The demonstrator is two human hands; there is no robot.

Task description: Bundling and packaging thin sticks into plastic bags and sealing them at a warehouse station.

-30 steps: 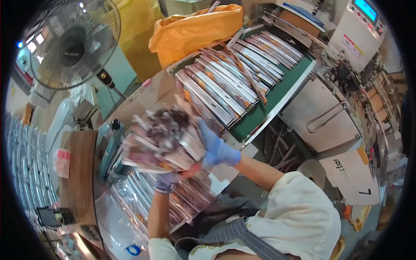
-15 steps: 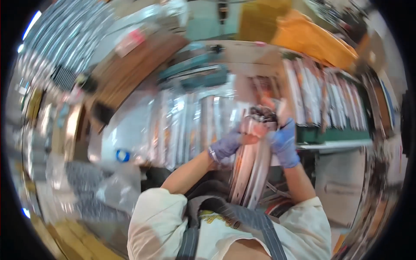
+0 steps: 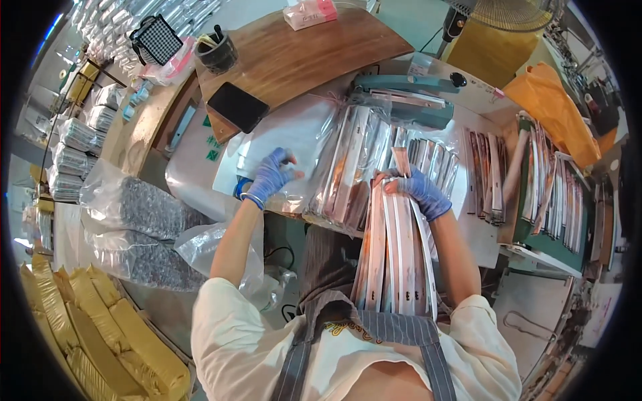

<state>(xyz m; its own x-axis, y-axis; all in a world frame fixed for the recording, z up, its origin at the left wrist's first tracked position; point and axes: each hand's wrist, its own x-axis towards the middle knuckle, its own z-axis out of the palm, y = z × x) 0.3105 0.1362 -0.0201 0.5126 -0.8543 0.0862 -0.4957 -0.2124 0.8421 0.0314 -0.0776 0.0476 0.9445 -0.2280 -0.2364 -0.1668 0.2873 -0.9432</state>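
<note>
My right hand point(image 3: 421, 191), in a blue fingerless glove, is closed round the upper end of a bundle of long narrow pale printed strips point(image 3: 396, 250). The strips fan out downward towards my apron. Away to the left, my left hand point(image 3: 271, 176), gloved alike, hovers over a stack of clear plastic bags point(image 3: 294, 134) with its fingers slightly curled and apart, holding nothing. Whether it touches the top bag I cannot tell. Between my hands lie strips in clear plastic sleeves point(image 3: 348, 157), side by side on the table.
A teal bag sealer point(image 3: 408, 83) stands behind the sleeves. On the brown wooden board point(image 3: 314, 40) are a black phone point(image 3: 238, 107), a pen cup point(image 3: 216, 53) and a tissue pack point(image 3: 309, 13). More strips fill a green-lined box point(image 3: 552, 247) at right. Filled plastic bags point(image 3: 144, 207) lie at left.
My left hand has left the bundle's upper end and moved left over the plastic bags. My right hand keeps hold of the strips, which now spread wider. The view has shifted.
</note>
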